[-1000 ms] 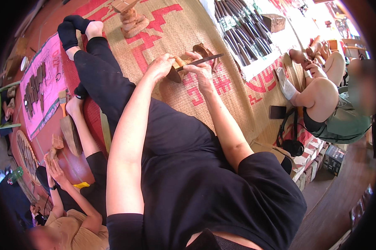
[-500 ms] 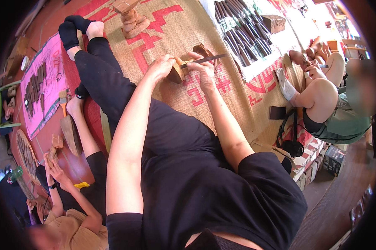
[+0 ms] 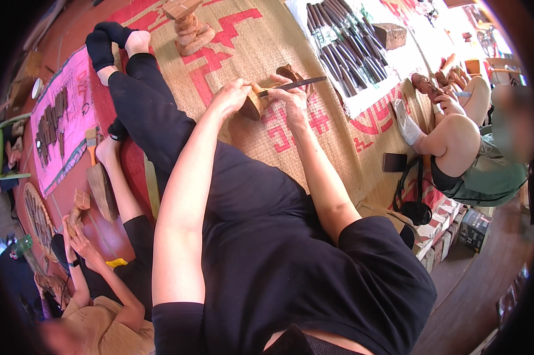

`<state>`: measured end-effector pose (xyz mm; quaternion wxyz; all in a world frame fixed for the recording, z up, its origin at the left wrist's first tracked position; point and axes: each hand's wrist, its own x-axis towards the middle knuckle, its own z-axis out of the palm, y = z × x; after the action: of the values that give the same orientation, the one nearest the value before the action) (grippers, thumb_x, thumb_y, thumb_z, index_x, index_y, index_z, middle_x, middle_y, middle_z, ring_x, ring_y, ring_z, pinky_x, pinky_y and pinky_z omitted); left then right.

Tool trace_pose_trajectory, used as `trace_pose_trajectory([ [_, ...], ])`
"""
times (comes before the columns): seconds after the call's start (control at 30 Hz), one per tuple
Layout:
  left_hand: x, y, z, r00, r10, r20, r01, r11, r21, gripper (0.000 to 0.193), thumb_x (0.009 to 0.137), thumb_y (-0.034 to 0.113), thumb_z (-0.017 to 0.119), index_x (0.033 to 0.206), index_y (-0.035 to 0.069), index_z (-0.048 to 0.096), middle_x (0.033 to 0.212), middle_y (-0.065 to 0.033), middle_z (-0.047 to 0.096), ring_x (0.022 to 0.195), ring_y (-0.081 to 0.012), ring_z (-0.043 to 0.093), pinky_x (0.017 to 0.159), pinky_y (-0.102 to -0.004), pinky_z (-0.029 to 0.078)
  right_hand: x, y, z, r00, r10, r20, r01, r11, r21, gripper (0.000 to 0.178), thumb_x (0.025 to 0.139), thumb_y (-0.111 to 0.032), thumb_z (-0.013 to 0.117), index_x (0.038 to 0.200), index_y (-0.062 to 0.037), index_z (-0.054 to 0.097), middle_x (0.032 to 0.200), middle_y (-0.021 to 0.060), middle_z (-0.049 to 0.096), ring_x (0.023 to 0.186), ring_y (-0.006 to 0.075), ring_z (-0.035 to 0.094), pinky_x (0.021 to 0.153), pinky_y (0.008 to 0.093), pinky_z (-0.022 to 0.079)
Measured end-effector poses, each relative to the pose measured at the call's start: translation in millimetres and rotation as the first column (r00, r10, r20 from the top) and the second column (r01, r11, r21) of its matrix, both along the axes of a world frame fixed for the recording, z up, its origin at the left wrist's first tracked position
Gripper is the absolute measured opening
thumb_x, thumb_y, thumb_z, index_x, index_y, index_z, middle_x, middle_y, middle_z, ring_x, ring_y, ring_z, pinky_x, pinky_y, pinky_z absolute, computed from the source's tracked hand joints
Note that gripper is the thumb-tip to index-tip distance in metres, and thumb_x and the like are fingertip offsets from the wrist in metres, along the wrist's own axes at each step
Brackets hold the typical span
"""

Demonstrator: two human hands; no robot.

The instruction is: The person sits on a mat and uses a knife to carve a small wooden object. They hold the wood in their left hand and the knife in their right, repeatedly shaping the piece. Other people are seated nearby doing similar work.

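Observation:
My left hand (image 3: 231, 96) is closed round a light-brown wooden carving (image 3: 254, 107) with a rounded, disc-like end, held above the woven mat. My right hand (image 3: 291, 102) grips a long, thin dark file (image 3: 302, 82), its tapered end pointing right. The other end of the file lies against the carving between my hands. Just beyond my right hand is a darker brown curved wooden piece (image 3: 287, 72); whether it joins the carving I cannot tell. My fingers partly hide the carving.
A twisted wooden carving (image 3: 193, 38) stands on the mat (image 3: 332, 151). Several dark-handled carving tools (image 3: 344, 44) lie on white cloth near a wood block (image 3: 390, 35). Two people work on wooden pieces at lower left and right. A phone (image 3: 394, 161) lies near the right person.
My hands keep their grips, and the file and carving have barely shifted. The person at the right has slightly turned their wooden piece. The whole view has moved a little.

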<state>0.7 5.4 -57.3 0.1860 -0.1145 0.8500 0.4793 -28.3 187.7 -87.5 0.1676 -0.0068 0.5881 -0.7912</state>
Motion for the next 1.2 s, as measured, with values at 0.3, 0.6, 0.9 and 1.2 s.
trace_pose_trajectory([
  [0.3,0,0,-7,1.000,0.015,-0.010,-0.015,1.000,0.000,0.036,0.090,0.026,0.047,0.117,0.004,0.053,0.115,-0.0188,0.057,0.108,-0.0265,0.053,0.091,-0.0338,0.041,1,2,-1,1.000,-0.021,-0.015,0.021,1.000,0.009,0.036,0.067,0.000,0.069,0.102,0.0014,0.062,0.080,0.0059,0.064,0.071,0.0117,0.059,0.069,0.0221,0.046],
  [0.6,1,0,0,1.000,0.020,0.008,-0.020,1.000,0.012,0.037,0.090,0.026,0.046,0.118,0.004,0.053,0.116,-0.0180,0.057,0.109,-0.0271,0.053,0.092,-0.0342,0.040,7,8,1,1.000,0.018,-0.008,-0.017,1.000,0.012,0.030,0.067,0.000,0.068,0.097,0.0014,0.064,0.107,0.0053,0.060,0.085,0.0112,0.057,0.085,0.0264,0.042],
  [0.9,-1,2,-3,0.998,0.045,0.043,-0.046,0.999,0.005,0.038,0.090,0.027,0.046,0.119,0.005,0.053,0.117,-0.0177,0.056,0.110,-0.0265,0.053,0.093,-0.0339,0.040,15,9,2,0.997,0.029,-0.075,-0.029,1.000,0.001,0.037,0.065,0.002,0.069,0.102,0.0014,0.063,0.103,0.0047,0.062,0.085,0.0112,0.057,0.081,0.0264,0.044],
  [1.2,0,0,-5,0.999,0.021,0.037,-0.021,1.000,-0.022,0.036,0.090,0.027,0.046,0.119,0.006,0.053,0.116,-0.0172,0.057,0.109,-0.0256,0.053,0.092,-0.0340,0.040,18,7,8,0.994,0.019,-0.112,-0.015,0.999,0.039,0.039,0.065,0.002,0.070,0.103,0.0009,0.063,0.094,0.0035,0.062,0.081,0.0105,0.058,0.080,0.0233,0.044],
])
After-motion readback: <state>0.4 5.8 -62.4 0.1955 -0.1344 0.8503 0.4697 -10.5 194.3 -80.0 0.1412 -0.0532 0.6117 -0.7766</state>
